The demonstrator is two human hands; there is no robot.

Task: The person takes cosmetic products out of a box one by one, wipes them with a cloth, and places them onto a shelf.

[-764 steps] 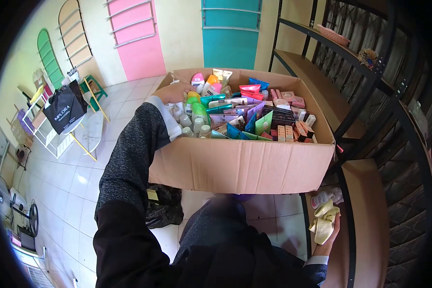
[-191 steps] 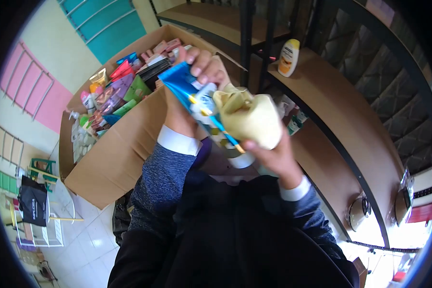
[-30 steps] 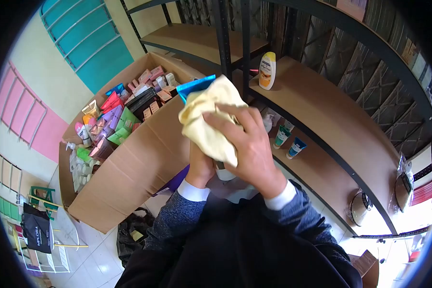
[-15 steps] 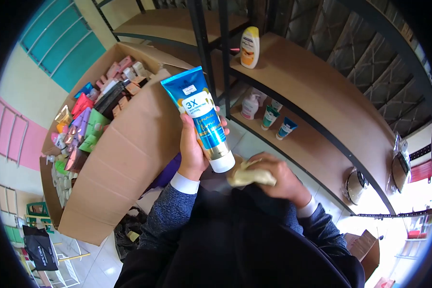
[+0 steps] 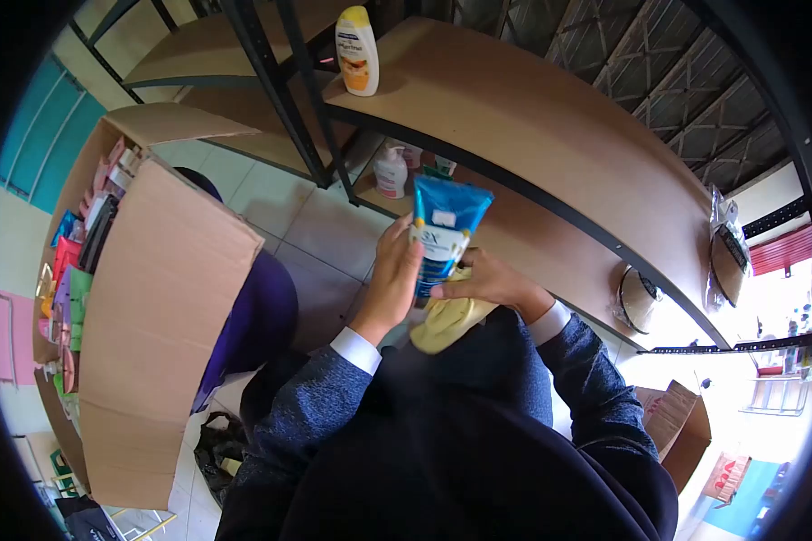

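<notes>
A blue squeeze tube point(image 5: 449, 209) with "3X" on its label stands upright before me, its flat end up. My left hand point(image 5: 395, 281) is closed around its left side. My right hand point(image 5: 496, 281) is closed on a pale yellow cloth point(image 5: 453, 325), which hangs below the fingers. The right thumb and cloth meet the lower part of the tube, where the cap end is hidden.
An open cardboard box point(image 5: 153, 343) full of packaged cosmetics stands at the left. Ahead, a shelf point(image 5: 514, 108) carries a yellow-capped bottle point(image 5: 358, 54); a pump bottle point(image 5: 391, 171) sits one level lower. A black plastic bag point(image 5: 216, 455) lies on the floor.
The tube has moved right and tipped the other way, and the cloth has come up against its lower end. My view has turned to the right.
</notes>
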